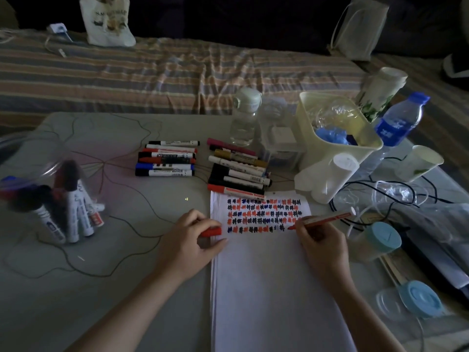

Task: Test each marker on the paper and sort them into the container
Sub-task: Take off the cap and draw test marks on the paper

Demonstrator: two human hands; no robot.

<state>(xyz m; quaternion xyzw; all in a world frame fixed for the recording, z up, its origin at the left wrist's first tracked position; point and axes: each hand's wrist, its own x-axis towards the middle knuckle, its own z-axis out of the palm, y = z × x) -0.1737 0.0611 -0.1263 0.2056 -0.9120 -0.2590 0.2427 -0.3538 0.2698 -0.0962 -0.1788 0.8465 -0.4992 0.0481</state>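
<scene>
A blue-capped water bottle (401, 123) stands behind a cream bin (337, 138), near two blue-lidded jars (378, 240).

The paper (266, 280) under my hands is white, smooth and matt. The marker (327, 219) I hold looks like shiny red plastic, and so does its cap (212, 231). At nine o'clock the container (38, 158) is clear, glossy plastic. The counter (114, 250) looks smooth and a bit shiny. At twelve o'clock the bed (165, 72) has a striped cloth cover, soft and wrinkly. At two o'clock the bin (340, 138) is pale smooth plastic, and the water bottle (399, 120) is clear plastic with a shiny blue label.
</scene>
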